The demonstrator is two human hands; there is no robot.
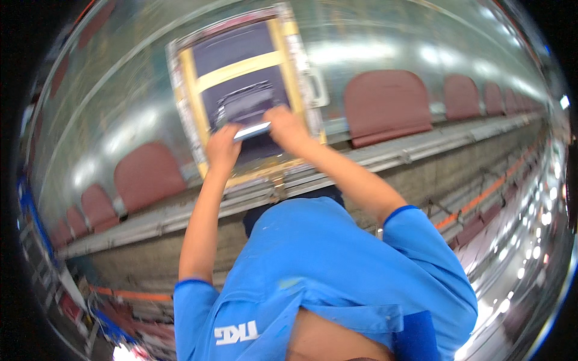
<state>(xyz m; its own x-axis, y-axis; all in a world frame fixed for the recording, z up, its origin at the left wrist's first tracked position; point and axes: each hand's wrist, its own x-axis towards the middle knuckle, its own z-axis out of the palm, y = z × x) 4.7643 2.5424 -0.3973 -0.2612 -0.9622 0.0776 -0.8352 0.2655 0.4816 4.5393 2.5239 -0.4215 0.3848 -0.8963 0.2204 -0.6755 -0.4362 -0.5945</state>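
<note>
A framed printing screen [241, 69] lies on the long table, its dark mesh crossed and edged with yellow tape. Both my hands grip a squeegee with a pale metallic bar [253, 130] over the lower half of the mesh. My left hand [224, 146] is closed around its left end, and my right hand [288, 129] around the right end, a little farther away. Just beyond the squeegee, a printed rectangular outline [245, 102] shows on the mesh. My fingers partly hide the tool, and whether its blade touches the mesh cannot be made out.
Dark red rounded fabric pieces lie in a row along the table [337, 45], one [388, 105] right of the screen and another [149, 174] left of it. A white handle [318, 87] sits at the screen's right edge. A metal rail [415, 147] runs along the table's near edge.
</note>
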